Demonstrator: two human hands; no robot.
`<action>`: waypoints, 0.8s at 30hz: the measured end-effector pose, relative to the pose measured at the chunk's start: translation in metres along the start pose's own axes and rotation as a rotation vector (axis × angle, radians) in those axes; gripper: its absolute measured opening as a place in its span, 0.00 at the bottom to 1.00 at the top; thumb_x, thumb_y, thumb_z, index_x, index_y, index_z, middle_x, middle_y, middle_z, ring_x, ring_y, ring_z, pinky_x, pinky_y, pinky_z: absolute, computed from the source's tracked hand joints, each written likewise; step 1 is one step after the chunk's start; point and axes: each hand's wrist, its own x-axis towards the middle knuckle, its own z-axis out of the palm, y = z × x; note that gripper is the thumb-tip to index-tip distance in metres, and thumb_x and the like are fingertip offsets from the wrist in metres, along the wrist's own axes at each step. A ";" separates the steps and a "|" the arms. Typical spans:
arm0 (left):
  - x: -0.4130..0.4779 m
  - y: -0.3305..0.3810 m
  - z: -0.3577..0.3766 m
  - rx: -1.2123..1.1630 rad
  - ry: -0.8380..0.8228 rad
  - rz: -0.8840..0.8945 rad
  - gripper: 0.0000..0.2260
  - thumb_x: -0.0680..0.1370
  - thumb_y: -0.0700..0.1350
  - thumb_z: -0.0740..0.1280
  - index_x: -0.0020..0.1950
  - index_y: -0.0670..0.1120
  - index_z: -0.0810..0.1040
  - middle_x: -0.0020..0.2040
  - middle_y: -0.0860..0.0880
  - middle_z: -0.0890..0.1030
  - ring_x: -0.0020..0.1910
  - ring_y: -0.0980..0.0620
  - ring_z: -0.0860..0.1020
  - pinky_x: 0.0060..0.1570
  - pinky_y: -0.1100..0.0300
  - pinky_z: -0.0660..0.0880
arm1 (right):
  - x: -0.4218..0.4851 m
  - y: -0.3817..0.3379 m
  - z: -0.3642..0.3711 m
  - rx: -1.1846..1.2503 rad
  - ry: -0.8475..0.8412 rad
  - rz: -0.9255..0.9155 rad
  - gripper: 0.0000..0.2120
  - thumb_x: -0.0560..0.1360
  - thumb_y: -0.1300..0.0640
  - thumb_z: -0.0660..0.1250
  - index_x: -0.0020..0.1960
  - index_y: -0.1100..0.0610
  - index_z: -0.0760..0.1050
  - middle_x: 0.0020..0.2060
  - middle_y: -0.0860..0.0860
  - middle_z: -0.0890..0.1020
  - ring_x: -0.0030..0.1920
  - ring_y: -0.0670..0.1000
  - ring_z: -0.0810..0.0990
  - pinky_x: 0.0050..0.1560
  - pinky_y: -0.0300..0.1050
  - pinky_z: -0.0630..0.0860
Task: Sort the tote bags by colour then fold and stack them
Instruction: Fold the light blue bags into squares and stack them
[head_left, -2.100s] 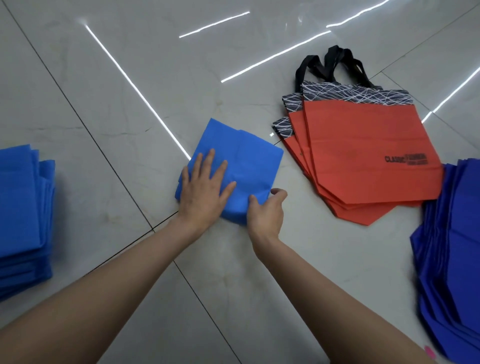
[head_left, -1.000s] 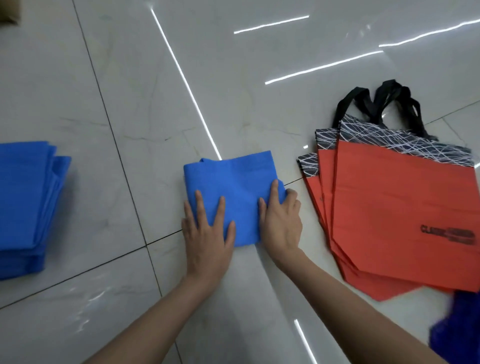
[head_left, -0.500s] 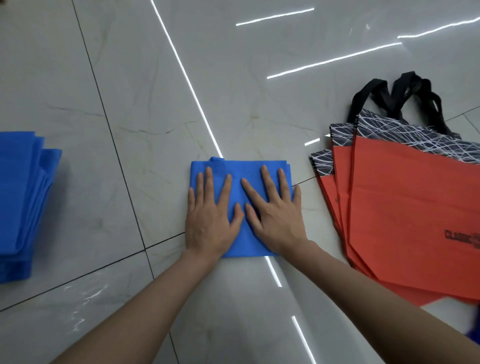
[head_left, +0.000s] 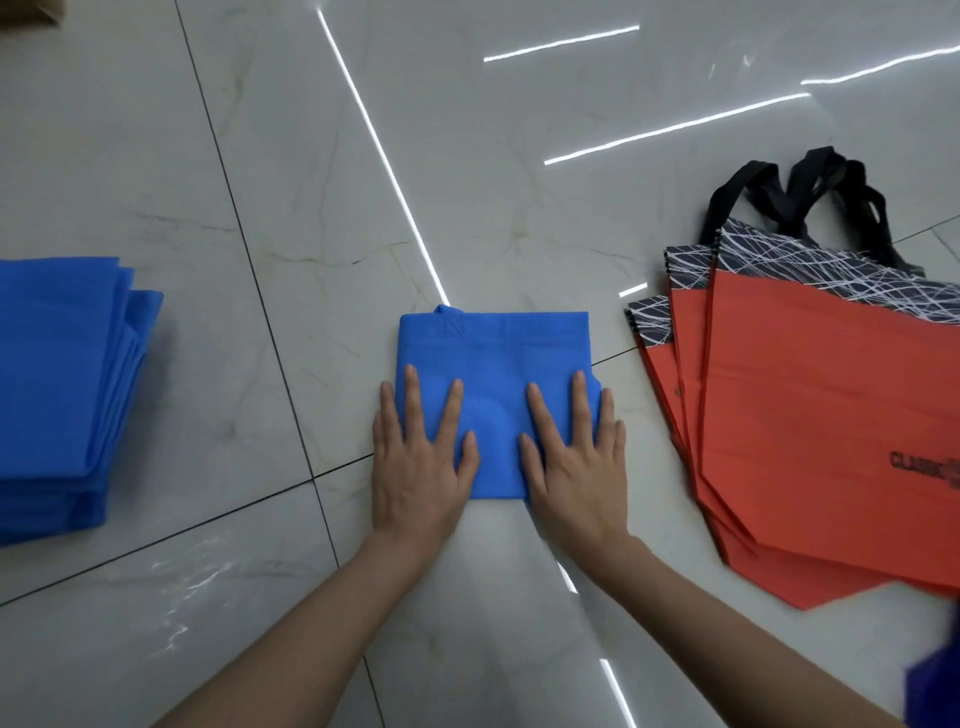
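A folded blue tote bag lies flat on the floor in the middle. My left hand presses its near left corner, fingers spread. My right hand lies flat on its near right corner, also spread. Neither hand grips the cloth. At the left edge sits a stack of folded blue bags. On the right, several red tote bags with black patterned tops and black handles lie fanned out and unfolded.
The floor is glossy pale marble tile with dark grout lines and bright light reflections. A dark blue pile of bags pokes in at the bottom right corner. A brown object shows at the top left corner.
The blue bag went from angled to square in front of me. Both hands slid back from its centre and apart to its near corners, pressing it flat.
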 end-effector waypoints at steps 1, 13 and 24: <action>0.001 0.000 -0.002 -0.005 -0.010 0.015 0.24 0.78 0.54 0.51 0.72 0.48 0.68 0.73 0.35 0.62 0.69 0.32 0.65 0.63 0.42 0.67 | -0.003 0.001 0.001 0.009 -0.024 -0.005 0.26 0.80 0.42 0.45 0.74 0.49 0.61 0.75 0.59 0.57 0.72 0.68 0.57 0.66 0.64 0.63; 0.022 -0.030 -0.083 -1.280 -0.360 -0.188 0.13 0.78 0.36 0.63 0.53 0.53 0.79 0.56 0.57 0.77 0.55 0.57 0.77 0.56 0.65 0.75 | 0.011 -0.001 -0.024 0.562 -0.146 0.096 0.24 0.82 0.44 0.50 0.76 0.47 0.55 0.77 0.52 0.50 0.76 0.54 0.48 0.75 0.50 0.47; 0.040 -0.164 -0.217 -0.832 0.000 -0.179 0.10 0.77 0.38 0.66 0.55 0.50 0.72 0.54 0.59 0.73 0.57 0.56 0.71 0.56 0.64 0.67 | 0.063 -0.156 -0.111 1.361 -0.499 0.427 0.14 0.78 0.60 0.64 0.62 0.58 0.65 0.55 0.55 0.77 0.45 0.50 0.79 0.40 0.43 0.77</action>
